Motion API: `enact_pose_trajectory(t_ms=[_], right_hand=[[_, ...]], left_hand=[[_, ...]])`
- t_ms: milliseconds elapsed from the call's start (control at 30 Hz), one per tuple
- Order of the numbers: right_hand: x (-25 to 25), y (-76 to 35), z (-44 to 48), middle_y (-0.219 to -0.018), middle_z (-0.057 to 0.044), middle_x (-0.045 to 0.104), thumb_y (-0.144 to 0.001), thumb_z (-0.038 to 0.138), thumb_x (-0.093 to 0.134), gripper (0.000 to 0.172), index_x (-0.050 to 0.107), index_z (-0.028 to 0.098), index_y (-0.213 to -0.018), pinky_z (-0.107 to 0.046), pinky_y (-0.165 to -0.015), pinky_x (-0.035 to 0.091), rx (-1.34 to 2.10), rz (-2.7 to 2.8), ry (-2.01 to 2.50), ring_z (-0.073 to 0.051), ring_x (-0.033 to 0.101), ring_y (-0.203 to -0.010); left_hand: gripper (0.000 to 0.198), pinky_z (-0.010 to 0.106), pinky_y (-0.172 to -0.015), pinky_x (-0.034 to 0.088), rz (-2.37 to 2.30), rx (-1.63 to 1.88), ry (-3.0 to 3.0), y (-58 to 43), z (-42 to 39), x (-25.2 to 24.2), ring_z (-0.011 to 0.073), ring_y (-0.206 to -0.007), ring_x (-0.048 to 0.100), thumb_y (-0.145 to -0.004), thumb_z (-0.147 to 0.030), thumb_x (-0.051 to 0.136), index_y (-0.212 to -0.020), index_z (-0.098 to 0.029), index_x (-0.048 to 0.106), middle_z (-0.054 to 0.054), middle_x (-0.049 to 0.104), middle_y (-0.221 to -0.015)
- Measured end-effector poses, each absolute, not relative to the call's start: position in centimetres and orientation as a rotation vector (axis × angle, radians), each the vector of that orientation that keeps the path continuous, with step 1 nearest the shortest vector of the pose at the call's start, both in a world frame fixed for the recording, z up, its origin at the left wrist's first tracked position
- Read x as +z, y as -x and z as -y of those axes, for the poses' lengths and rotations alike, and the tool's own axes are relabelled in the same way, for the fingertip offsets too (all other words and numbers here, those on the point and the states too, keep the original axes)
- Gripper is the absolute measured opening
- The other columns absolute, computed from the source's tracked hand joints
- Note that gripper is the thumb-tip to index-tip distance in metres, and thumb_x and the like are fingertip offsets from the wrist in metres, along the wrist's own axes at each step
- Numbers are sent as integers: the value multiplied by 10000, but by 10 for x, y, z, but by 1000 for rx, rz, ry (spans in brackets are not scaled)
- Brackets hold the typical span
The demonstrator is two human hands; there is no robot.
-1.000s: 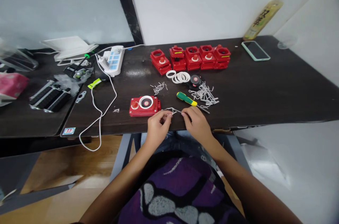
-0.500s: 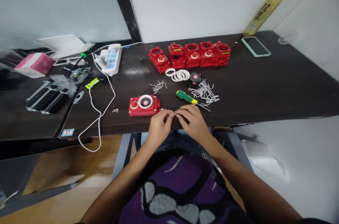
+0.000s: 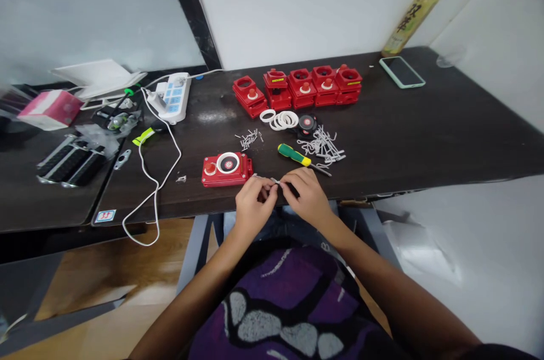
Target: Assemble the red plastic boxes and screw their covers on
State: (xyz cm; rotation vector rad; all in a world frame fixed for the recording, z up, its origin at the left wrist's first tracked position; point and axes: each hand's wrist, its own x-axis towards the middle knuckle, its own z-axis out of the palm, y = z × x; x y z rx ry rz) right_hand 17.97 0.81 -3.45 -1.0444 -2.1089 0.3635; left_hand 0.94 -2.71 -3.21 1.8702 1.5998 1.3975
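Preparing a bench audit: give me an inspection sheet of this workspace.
surface: dark table, no spills seen
job's things: red box, row of red housings, white rings, screws, wire clips, screwdriver
grips: left hand and right hand both pinch a small metal piece near the table's front edge
clutter: phone, pink box
cables: white cable from power strip loops over the table edge
surroundings: white wall, wood floor
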Motion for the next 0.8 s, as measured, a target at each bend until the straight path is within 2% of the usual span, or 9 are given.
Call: enact_pose_trajectory(t_ms=[333,800], right_hand=[[-35,-181,-9,-984,-73,731,-1041,174,526,153,670,218,-1008,-443,-927,480,371,2160,973,-246,613,-966],[-34,-179,-8,-951,-64,729,-1027,146,556,125,649,213,-978,-444,-901,480,339,2161,935,-246,607,-937]], left_hand=[[98,221,-627,495,-1604,1331,-1845,-11,23,-37,99,-617,580,-903,-133,676,-911,-190,756,-5,679,-785],[137,233,-623,433,-1654,1400,-1954,-14,22,-42,109,-631,531,-858,-63,644,-814,-191,621,-37,572,-724]])
